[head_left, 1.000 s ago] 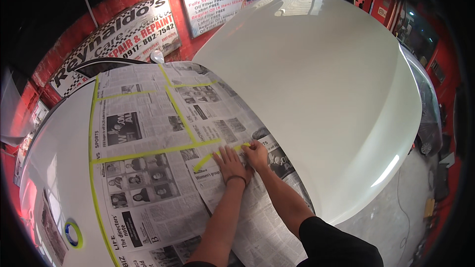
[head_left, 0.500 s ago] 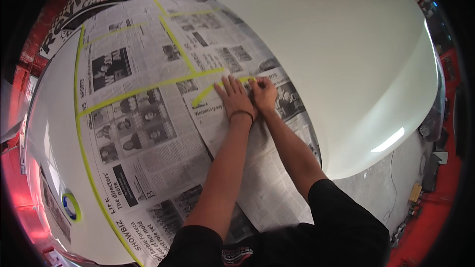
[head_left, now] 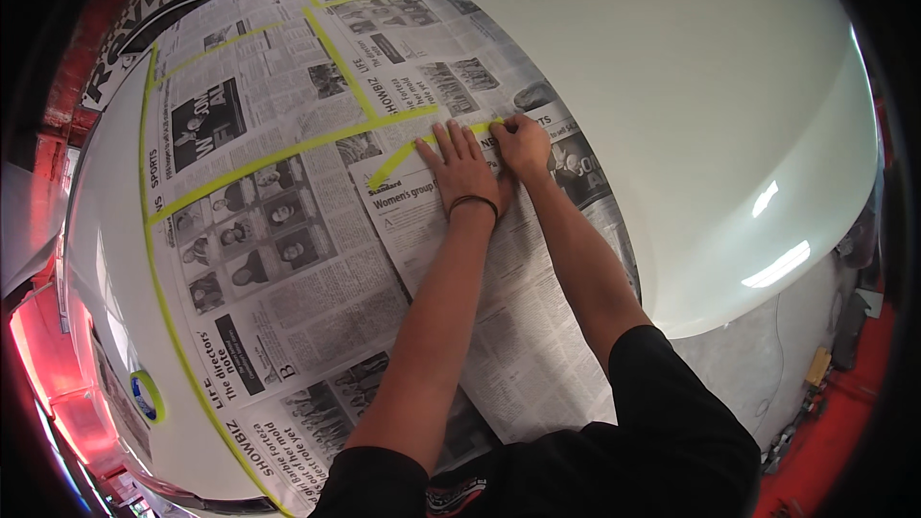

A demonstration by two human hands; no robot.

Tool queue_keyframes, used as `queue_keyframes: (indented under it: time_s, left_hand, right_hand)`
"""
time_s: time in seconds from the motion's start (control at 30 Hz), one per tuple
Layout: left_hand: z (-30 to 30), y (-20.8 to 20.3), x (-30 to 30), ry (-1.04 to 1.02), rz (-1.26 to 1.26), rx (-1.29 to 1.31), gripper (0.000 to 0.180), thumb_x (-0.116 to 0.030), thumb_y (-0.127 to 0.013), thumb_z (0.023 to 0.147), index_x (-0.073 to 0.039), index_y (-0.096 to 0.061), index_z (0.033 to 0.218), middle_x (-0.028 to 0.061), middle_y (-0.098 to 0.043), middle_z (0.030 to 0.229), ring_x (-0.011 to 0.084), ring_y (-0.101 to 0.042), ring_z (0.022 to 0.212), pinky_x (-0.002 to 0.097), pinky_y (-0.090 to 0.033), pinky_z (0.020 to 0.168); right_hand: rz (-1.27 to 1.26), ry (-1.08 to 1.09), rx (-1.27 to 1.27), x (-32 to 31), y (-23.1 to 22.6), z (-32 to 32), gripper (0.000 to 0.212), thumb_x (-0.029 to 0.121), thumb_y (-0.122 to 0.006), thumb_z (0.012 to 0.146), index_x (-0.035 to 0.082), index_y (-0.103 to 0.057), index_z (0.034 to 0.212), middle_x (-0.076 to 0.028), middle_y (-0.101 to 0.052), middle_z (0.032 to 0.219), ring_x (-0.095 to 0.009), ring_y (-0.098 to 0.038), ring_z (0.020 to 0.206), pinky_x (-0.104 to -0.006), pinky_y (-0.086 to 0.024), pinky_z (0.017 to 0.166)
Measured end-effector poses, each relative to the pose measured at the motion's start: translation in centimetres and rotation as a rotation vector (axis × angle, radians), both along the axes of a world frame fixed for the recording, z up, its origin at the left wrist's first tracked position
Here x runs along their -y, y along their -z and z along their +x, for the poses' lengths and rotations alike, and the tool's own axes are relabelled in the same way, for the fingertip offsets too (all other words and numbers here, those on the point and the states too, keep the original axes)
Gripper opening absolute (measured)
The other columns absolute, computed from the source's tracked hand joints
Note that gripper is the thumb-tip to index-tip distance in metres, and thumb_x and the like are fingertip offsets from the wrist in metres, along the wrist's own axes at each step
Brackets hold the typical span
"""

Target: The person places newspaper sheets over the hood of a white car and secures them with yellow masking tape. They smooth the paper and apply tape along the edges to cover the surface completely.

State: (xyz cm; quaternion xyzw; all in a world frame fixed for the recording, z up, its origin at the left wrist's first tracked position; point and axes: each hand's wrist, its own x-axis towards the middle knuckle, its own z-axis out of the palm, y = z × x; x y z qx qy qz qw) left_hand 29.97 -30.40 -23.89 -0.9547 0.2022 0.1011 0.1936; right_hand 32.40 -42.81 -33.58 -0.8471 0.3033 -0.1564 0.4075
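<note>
Sheets of newspaper (head_left: 288,317) cover a curved white car panel, joined and edged with yellow-green masking tape (head_left: 288,161). A short tape strip (head_left: 391,167) runs along the top edge of a separate newspaper sheet (head_left: 537,297), passing by the fingertips of both hands. My left hand (head_left: 464,173) lies flat on this sheet, fingers spread, with a dark band round the wrist. Just right of it, my right hand (head_left: 524,146) has its fingers pinched together at the right end of that strip. The fingertips partly hide the tape there.
A tape roll (head_left: 147,396) with a blue core rests on the bare white bodywork (head_left: 110,259) at left. On the right is a large glossy white panel (head_left: 710,134). Grey floor (head_left: 729,374) shows below it, with clutter along a red edge.
My right hand has shifted slightly right along the strip's end, still pinched. My left hand stays flat on the sheet. The whole view has tilted a little.
</note>
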Motion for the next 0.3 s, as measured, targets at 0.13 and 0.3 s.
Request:
queue_keyframes:
  time_s: [0.13,0.3]
  left_hand:
    - [0.3,0.5,0.0,-0.023,-0.033,-0.021,0.103,-0.071,-0.047,0.099,-0.005,-0.015,0.172,0.0159,-0.014,0.179,0.0379,-0.005,0.166,0.0721,0.005,0.128]
    - [0.0,-0.7,0.5,-0.021,0.034,-0.043,0.098,-0.074,-0.037,0.102,-0.007,-0.018,0.172,0.0141,-0.013,0.180,0.0399,-0.005,0.166,0.0714,-0.002,0.129]
  right_hand:
    - [-0.006,0.060,-0.118,0.8,1.0,1.1,0.039,0.037,-0.080,0.087,0.006,-0.077,0.110,-0.017,-0.079,0.097,-0.038,-0.076,0.093,-0.0473,-0.058,0.087]
    - [0.087,-0.002,0.125,1.7,1.5,-0.1,0.056,0.041,-0.077,0.090,0.011,-0.067,0.137,-0.021,-0.077,0.122,-0.037,-0.073,0.115,-0.0445,-0.054,0.099]
